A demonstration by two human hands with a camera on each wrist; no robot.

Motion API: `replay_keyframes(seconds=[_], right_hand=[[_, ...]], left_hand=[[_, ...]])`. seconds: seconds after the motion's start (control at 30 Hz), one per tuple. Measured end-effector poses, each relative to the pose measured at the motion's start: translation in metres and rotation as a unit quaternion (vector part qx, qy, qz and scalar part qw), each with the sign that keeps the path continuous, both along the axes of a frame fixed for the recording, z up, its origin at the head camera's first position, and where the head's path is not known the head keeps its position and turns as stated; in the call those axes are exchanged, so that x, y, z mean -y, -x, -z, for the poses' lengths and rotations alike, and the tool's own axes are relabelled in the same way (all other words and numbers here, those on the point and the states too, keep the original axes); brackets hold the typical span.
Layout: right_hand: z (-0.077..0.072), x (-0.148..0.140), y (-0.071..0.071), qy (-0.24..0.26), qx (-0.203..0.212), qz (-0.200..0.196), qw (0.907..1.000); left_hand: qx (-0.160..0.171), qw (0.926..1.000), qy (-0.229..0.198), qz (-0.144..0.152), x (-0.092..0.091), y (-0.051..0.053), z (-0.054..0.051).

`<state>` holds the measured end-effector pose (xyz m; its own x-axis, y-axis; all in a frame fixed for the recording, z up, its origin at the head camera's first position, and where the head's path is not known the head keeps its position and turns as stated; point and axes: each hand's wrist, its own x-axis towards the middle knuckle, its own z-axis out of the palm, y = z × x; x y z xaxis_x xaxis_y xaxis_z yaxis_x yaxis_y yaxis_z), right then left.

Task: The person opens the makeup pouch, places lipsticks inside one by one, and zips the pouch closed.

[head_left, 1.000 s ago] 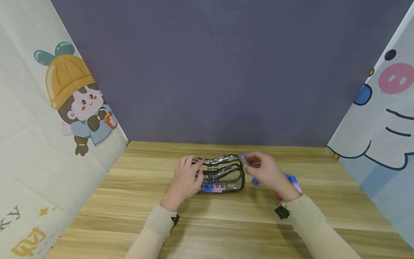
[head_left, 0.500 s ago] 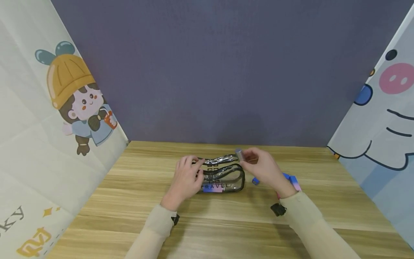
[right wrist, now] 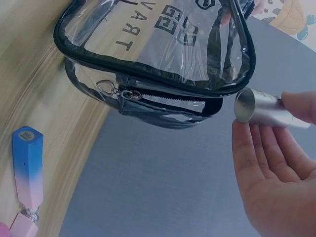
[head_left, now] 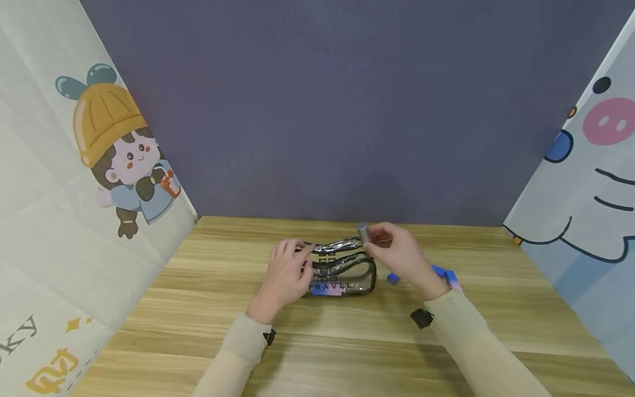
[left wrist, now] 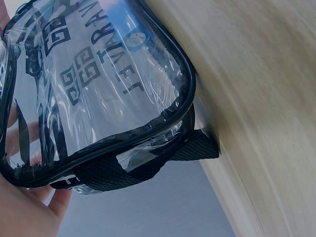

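A clear travel bag [head_left: 354, 273] with black piping stands on the table. My left hand [head_left: 285, 273] holds its left end at the top, and fingers [left wrist: 22, 138] show through the plastic in the left wrist view. A blue-and-pink thing [head_left: 326, 291] is visible through the bag's front. My right hand [head_left: 399, 251] pinches a silver metal cylinder [right wrist: 264, 108] between thumb and fingertips, just off the bag's upper right end. One end of the cylinder is hollow. The bag's zip [right wrist: 168, 96] can be seen in the right wrist view.
Right of the bag, a small blue piece [head_left: 393, 278] lies on the wooden table [head_left: 347, 342]. A blue-to-pink faceted stick [right wrist: 28, 165] lies near a pink block [right wrist: 23, 226]. Behind the table stands a dark grey panel [head_left: 317, 110].
My right hand has moved left and slightly away from me with the silver cylinder, towards the bag's upper right end. The left hand and the bag have stayed nearly still.
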<state>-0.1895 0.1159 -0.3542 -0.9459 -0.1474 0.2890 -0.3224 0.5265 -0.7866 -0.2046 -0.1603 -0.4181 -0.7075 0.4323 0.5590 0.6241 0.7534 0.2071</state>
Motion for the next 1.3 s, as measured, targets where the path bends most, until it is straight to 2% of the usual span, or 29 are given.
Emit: replay_keyframes(seconds=[0.27,0.5,0.73,1.3], right_hand=[[0.003,0.001,0.009,0.016,-0.018,0.005,0.9997],[0.004,0.004,0.017,0.032,-0.031,-0.009,0.999],[0.009,0.006,0.026,0.042,-0.026,-0.014,0.9987],[0.013,0.009,0.039,0.022,-0.027,-0.036,0.9987]], left_hand=[[-0.005,1.0,-0.003,0.001,-0.004,0.002,0.0],[-0.006,1.0,-0.002,-0.005,-0.006,0.005,0.0],[-0.006,0.9999,-0.001,-0.009,-0.008,0.007,0.0],[-0.014,0.9998,0.0,-0.016,-0.014,0.014,0.001]])
